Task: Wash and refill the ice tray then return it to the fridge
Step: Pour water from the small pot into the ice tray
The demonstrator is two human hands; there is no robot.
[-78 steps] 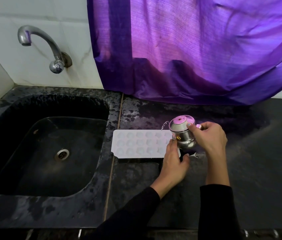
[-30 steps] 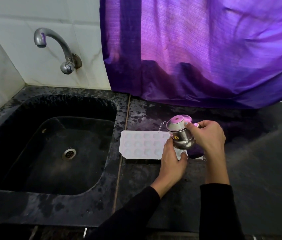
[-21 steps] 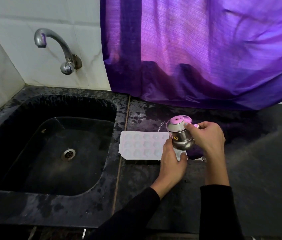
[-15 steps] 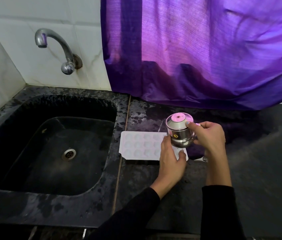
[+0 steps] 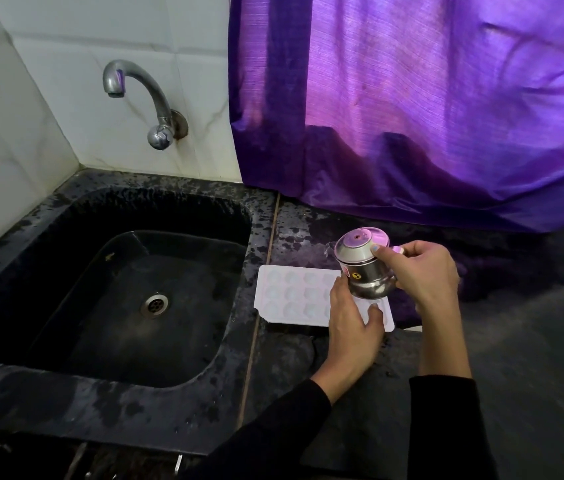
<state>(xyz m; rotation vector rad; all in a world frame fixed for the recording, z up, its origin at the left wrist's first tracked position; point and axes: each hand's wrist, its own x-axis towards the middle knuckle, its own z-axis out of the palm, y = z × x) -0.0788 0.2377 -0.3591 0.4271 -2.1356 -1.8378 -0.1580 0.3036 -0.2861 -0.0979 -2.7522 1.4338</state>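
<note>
At counter's left edge by the sink [image 5: 107, 237], left hand [image 5: 351, 323] pins ice tray [image 5: 291, 296], right hand [image 5: 422, 271] grips steel cup [image 5: 363, 268]: tip slowly, fill cell by cell.

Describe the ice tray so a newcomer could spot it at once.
Start at the black sink under the tap; on the dark counter just right of it lies the ice tray. It is flat, white and rectangular with rows of small hollows, the only pale thing there, beneath a steel cup.
</note>
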